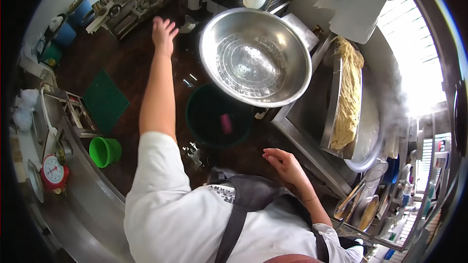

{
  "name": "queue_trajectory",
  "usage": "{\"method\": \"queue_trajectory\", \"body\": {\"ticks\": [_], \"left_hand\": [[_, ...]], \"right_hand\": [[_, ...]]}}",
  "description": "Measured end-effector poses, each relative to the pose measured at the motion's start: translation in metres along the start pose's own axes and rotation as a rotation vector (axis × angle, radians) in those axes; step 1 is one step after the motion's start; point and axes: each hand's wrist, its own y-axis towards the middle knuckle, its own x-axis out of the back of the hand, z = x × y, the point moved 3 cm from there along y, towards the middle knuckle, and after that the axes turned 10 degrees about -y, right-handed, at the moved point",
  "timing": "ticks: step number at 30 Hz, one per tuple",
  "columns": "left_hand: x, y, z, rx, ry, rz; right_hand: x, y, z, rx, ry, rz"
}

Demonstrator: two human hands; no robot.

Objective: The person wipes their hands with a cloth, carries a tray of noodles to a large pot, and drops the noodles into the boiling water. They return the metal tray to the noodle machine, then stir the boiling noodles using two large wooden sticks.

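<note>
At the far left, a red scale [52, 171] with a round dial stands by a metal worktop [92, 204], with a bright green bucket [113, 149] just beyond and a green mat [105, 100] lying on the floor. Next comes the left hand [164, 37], stretched well forward with its fingers spread and nothing in it, apart from the bowl's near side. A dark tub [193, 113] stands on the floor between the arms, a blurred pink thing [226, 123] showing inside it. The large metal bowl [254, 61] is ahead, tilted and partly covering the tub in view; what bears it is hidden. Drops wet its inside, so it is probably slippery; thin-walled by the look of it, it should be stiff, light for its breadth but awkward, best held by the rolled rim at opposite sides. The right hand [286, 167] hangs below it, empty, fingers loosely bent. Farther right, a soft, stringy yellow mass [348, 95] fills a long metal tray [332, 117].
</note>
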Motion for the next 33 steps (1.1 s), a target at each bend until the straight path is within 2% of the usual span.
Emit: {"method": "queue_trajectory", "body": {"ticks": [3, 6, 7, 8, 9, 10, 11, 12, 14, 16, 17, 20, 24, 27, 30, 32, 33], "left_hand": [[0.07, -0.096, 0.043, -0.022, -0.157, -0.501], [0.166, -0.222, 0.128, 0.194, 0.047, -0.65], [0.209, -0.27, 0.155, 0.355, 0.194, -0.52], [0.252, -0.323, 0.177, 0.551, 0.584, -0.374], [0.272, -0.381, 0.177, 0.807, 0.796, -0.151], [0.35, -0.439, 0.218, 1.422, 1.131, 0.043], [0.358, -0.491, 0.189, 1.644, 1.349, 0.395], [0.318, -0.51, 0.136, 1.816, 1.473, 0.574], [0.371, -0.564, 0.143, 1.778, 1.608, 0.774], [0.369, -0.57, 0.137, 1.664, 1.549, 0.616], [0.359, -0.561, 0.135, 1.656, 1.459, 0.467], [0.347, -0.508, 0.146, 1.456, 1.374, 0.218], [0.288, -0.428, 0.182, 1.102, 1.158, 0.066], [0.212, -0.408, 0.2, 1.047, 1.14, 0.27], [0.128, -0.429, 0.21, 0.826, 1.457, 0.483], [0.096, -0.457, 0.23, 0.692, 1.482, 0.53], [0.083, -0.477, 0.24, 0.854, 1.397, 0.496]], "right_hand": [[-0.003, -0.004, -0.01, -0.019, -0.045, 0.031], [-0.003, -0.008, -0.019, -0.067, -0.091, 0.067], [-0.001, -0.01, -0.013, -0.084, -0.1, 0.074], [0.002, -0.012, -0.01, -0.101, -0.108, 0.082], [0.003, -0.013, -0.011, -0.101, -0.105, 0.083], [0.004, -0.015, -0.013, -0.103, -0.1, 0.084], [0.005, -0.018, -0.015, -0.108, -0.096, 0.085], [0.006, -0.019, -0.019, -0.07, -0.125, 0.096], [0.01, -0.025, -0.034, -0.009, -0.177, 0.089], [0.011, -0.028, -0.054, 0.021, -0.168, 0.087], [0.015, -0.031, -0.057, 0.049, -0.183, 0.082], [0.02, -0.039, -0.07, 0.138, -0.189, 0.033], [0.026, -0.059, -0.098, 0.214, -0.213, -0.009], [0.04, -0.085, -0.13, 0.2, -0.181, -0.016], [0.06, -0.127, -0.177, 0.117, -0.157, -0.052], [0.079, -0.158, -0.211, 0.017, -0.144, -0.017], [0.088, -0.176, -0.228, 0.005, -0.13, -0.029]]}}
